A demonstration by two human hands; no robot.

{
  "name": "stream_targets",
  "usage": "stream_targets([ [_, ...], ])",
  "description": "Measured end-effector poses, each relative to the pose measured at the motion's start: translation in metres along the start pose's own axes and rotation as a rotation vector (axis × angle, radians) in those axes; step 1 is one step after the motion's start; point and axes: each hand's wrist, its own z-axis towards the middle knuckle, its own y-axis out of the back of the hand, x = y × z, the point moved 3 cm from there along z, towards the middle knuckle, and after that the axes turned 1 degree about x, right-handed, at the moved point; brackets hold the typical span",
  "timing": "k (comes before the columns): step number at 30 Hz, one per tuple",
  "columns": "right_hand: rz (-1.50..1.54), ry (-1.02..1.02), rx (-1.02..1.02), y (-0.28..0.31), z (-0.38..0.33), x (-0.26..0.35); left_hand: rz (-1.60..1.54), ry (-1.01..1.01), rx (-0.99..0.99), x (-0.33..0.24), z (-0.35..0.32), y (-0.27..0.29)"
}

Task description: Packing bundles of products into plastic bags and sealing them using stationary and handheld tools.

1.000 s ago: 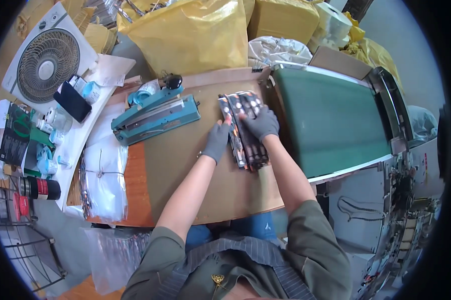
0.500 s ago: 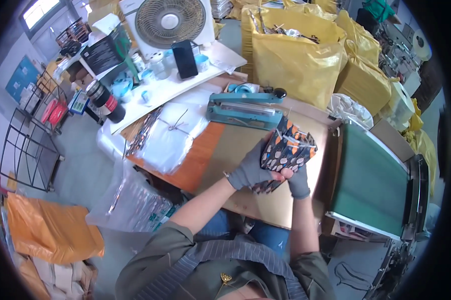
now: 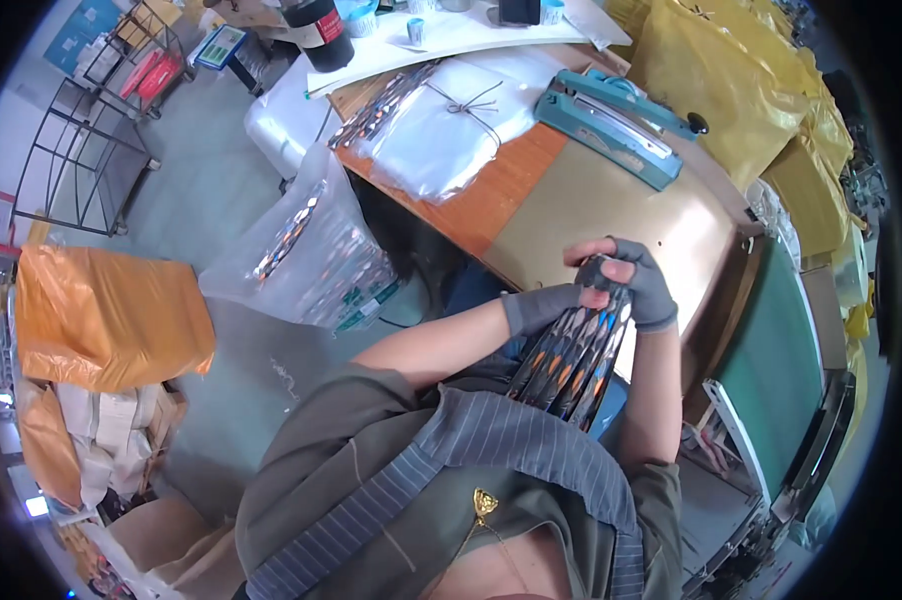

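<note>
A bundle of slim dark packets [image 3: 569, 362] with an orange, white and blue pattern slants down in front of my apron. My left hand [image 3: 563, 302] is closed on its upper part, thumb pressed against the packets. Over the top end curls my right hand [image 3: 639, 285], its fingers bent around the bundle. Both hands wear grey fingerless gloves. What the packets contain is hidden. Beyond my hands is the tabletop [image 3: 571, 215], partly covered by a tan board.
A teal bag sealer [image 3: 616, 128] stands on the table. Left of it lie clear plastic bags [image 3: 436, 150] tied with cord. A clear sack [image 3: 321, 255] of patterned packets hangs at the table's left, an orange package [image 3: 116, 315] farther left. At right is a green belt [image 3: 766, 360].
The view has swung down and left. My hands have brought the bundle closer to my body and turned it, so its long sides now point down toward my lap.
</note>
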Motion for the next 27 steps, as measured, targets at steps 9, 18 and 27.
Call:
stream_targets([
  [9, 0.311, 0.275, -0.219, -0.002, 0.012, -0.048, 1.795, -0.491, -1.051, -0.168, -0.125, 0.21],
  [18, 0.301, 0.135, -0.222, -0.006, 0.02, -0.05, 0.921, -0.881, -0.844, -0.133, -0.065, 0.073],
  [27, 0.459, 0.342, -0.386, 0.037, -0.046, -0.071, 0.224, -0.647, -0.799, -0.074, -0.014, 0.025],
])
